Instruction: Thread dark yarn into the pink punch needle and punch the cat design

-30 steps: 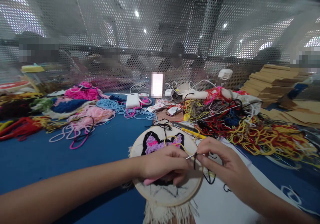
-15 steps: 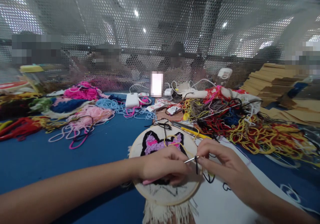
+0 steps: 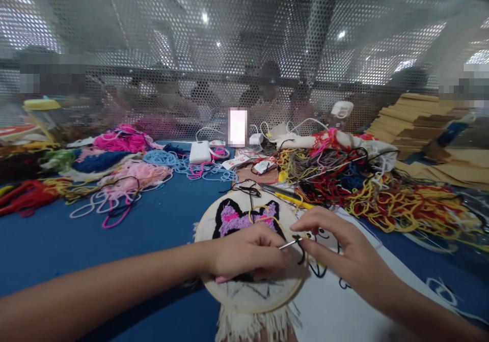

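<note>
My left hand (image 3: 250, 255) is closed around a punch needle (image 3: 289, 244), its metal tip pointing right and a bit of pink handle showing below the fist. Black yarn (image 3: 301, 255) hangs at the tip. At that tip is my right hand (image 3: 336, 245), index finger lifted away from the thumb, the thumb beside the yarn. Under my left hand lies an embroidery hoop (image 3: 214, 281) with cream cloth, showing a purple, pink and black animal-ear shape (image 3: 237, 223). My hand covers the middle of the design. A yellow strand (image 3: 280, 223) loops across the cloth.
Tangled yarn (image 3: 367, 199) heaps up on the right, with more pink yarn (image 3: 122, 139) on the left. A paper sheet (image 3: 328, 306) lies beside the hoop. Brown envelopes (image 3: 408, 120) are stacked at back right. A perforated screen (image 3: 171, 36) stands behind the blue table (image 3: 153, 220).
My right index finger has lifted off the yarn and thumb, and the black yarn end now curves at the needle tip. The left hand keeps its grip; the view shifts slightly.
</note>
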The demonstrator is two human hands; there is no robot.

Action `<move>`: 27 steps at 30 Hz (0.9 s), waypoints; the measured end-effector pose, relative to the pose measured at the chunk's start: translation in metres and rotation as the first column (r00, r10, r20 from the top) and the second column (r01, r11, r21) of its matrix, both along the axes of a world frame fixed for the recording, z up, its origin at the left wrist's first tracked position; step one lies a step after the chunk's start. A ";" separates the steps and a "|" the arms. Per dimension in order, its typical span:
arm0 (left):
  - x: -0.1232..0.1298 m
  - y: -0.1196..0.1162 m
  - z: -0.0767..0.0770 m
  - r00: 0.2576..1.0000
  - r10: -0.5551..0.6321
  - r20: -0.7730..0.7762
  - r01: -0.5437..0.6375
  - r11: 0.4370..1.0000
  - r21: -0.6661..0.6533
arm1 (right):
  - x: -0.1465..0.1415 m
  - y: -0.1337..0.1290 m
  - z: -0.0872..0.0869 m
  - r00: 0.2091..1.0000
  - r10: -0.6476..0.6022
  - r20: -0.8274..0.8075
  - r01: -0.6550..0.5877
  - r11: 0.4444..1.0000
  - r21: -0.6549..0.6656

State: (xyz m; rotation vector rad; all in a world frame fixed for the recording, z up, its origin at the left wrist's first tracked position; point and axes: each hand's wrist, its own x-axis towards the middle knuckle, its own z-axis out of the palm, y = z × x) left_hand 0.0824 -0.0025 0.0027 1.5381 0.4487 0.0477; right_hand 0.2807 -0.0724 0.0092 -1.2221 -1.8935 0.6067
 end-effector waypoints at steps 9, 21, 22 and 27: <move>0.001 0.000 0.001 1.000 -0.027 0.015 0.026 0.999 0.028 | 0.000 -0.002 -0.003 0.994 0.039 0.107 -0.055 0.987 0.153; 0.003 0.001 0.003 0.997 -0.070 0.037 0.068 0.996 0.064 | 0.001 -0.001 0.001 0.999 -0.019 0.048 0.004 0.958 0.285; 0.003 0.001 0.004 0.997 -0.074 0.036 0.071 0.995 0.065 | 0.001 -0.001 0.001 0.999 -0.028 0.043 0.014 0.955 0.295; 0.002 0.000 0.004 0.997 -0.059 0.042 0.057 0.997 0.047 | 0.002 -0.002 0.003 0.995 -0.071 0.067 0.043 0.935 0.352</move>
